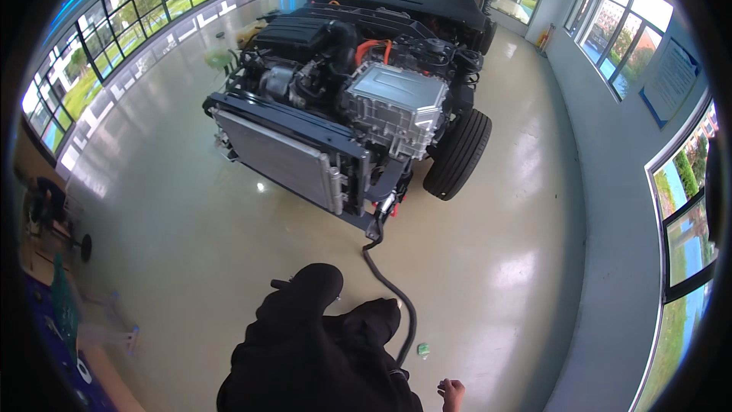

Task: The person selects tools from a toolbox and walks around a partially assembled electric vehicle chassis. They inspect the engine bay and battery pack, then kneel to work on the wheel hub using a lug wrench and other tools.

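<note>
My right hand (452, 394) shows at the lower edge, right of my black-clothed legs (305, 336). Its fingers are loosely bent, with a small gap at the tips and nothing visible between them. A small green crumpled piece (423, 349) lies on the floor just beyond it. The thick black hose (396, 288) curves from the front corner of a bare vehicle chassis (278, 126) down beside my legs, where its near end is hidden. My left hand does not show.
The chassis stands ahead with its radiator (271, 159), a silver power unit (398, 95), orange cables (371, 47) and a front tyre (461, 154). A wall (560, 99) with windows runs along the right. Cluttered equipment (65, 313) is at the left edge, partly blurred.
</note>
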Demonstrator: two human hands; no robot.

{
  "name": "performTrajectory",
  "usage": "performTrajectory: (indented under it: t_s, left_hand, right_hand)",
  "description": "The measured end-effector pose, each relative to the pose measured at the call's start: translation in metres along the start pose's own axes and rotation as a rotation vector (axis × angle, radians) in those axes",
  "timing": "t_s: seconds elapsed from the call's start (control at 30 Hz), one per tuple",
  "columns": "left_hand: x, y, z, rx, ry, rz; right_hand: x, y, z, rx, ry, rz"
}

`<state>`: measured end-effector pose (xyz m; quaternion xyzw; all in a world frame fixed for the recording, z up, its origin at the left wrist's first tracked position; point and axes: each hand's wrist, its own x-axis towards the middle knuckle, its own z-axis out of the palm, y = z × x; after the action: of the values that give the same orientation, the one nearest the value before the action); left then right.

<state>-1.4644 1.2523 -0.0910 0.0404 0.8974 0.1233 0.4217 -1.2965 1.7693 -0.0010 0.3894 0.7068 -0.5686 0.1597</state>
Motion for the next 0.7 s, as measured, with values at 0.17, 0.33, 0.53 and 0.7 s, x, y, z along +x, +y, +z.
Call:
performTrajectory:
  t_s: [0.17,0.33,0.53,0.7]
  left_hand:
    - [0.036,0.206,-0.170,0.127,0.006,0.016]
    - [0.137,0.342,-0.273,0.006,0.082,0.139]
    - [0.273,0.474,-0.382,0.013,0.007,0.195]
    - [0.363,0.511,-0.424,-0.002,-0.022,0.067]
  right_hand:
    - [0.139,-0.063,-0.084,-0.117,-0.068,-0.078]
    - [0.203,-0.138,-0.141,-0.165,-0.086,0.069]
    - [0.331,-0.143,-0.220,-0.199,-0.008,0.125]
    - [0.503,-0.181,-0.288,-0.298,-0.053,0.094]
